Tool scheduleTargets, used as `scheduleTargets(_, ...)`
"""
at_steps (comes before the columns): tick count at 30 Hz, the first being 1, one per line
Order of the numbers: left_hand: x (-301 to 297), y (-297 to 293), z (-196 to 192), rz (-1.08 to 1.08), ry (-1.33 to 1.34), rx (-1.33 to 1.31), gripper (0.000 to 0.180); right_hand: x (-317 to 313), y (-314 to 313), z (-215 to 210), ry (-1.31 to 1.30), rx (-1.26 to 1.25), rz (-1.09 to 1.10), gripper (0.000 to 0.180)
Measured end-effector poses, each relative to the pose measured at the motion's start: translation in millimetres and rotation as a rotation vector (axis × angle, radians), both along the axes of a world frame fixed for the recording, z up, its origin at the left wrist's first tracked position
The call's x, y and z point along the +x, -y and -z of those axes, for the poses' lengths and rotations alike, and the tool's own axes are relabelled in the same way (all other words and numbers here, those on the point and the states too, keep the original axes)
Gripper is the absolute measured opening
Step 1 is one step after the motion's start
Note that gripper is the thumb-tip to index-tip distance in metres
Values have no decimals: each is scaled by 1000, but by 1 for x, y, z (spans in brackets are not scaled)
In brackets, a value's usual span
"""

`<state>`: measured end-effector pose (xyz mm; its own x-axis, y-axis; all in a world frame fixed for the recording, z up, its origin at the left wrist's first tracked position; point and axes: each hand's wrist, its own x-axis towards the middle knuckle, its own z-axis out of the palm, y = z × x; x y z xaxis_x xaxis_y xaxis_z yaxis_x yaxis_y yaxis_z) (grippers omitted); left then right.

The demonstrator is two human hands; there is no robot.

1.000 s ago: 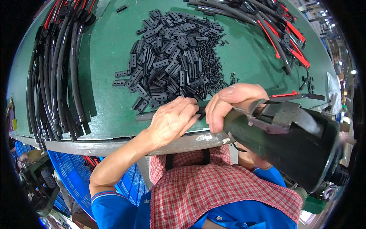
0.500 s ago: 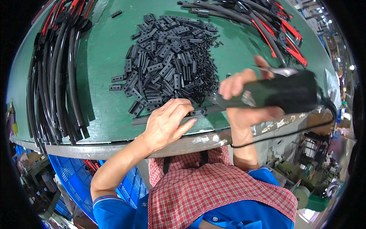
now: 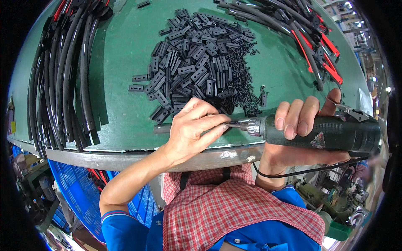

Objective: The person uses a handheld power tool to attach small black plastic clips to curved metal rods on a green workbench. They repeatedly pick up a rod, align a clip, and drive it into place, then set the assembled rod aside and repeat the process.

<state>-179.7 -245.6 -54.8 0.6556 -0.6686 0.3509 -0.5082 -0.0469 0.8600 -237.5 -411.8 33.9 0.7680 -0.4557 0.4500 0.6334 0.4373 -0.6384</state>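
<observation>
My right hand (image 3: pixel 297 125) is wrapped around a dark green electric screwdriver (image 3: pixel 331 133), which lies level with its bit pointing left. The bit's tip meets the fingertips of my left hand (image 3: pixel 194 127), closed in a pinch; whatever small piece sits between them is hidden. Beneath my left hand lies a dark tube (image 3: pixel 162 128) along the table's near edge, its left end showing. Just beyond are a heap of black two-holed plastic blocks (image 3: pixel 186 70) and a pile of small black screws (image 3: pixel 243 77).
Long black curved tubes with red parts (image 3: pixel 63 79) lie in a bundle at the left. More such tubes (image 3: pixel 293 29) lie at the far right of the green table (image 3: pixel 121 46). The tool's black cord (image 3: pixel 310 168) hangs past the metal table edge (image 3: pixel 125 160). A blue basket (image 3: pixel 79 184) stands below.
My right hand and the screwdriver have swung from a blurred motion to a steady, level pose with the bit at my left fingertips. My left fingers have closed into a pinch. The view has shifted.
</observation>
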Motion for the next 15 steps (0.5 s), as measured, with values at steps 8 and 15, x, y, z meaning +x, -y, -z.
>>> scheduleTargets(8,8,-5,-12,-28,-944,-163,18,18,-4,1,85,36,51,99)
scheduleTargets(15,18,-10,-4,172,-1080,-341,18,19,-14,4,115,-25,76,99)
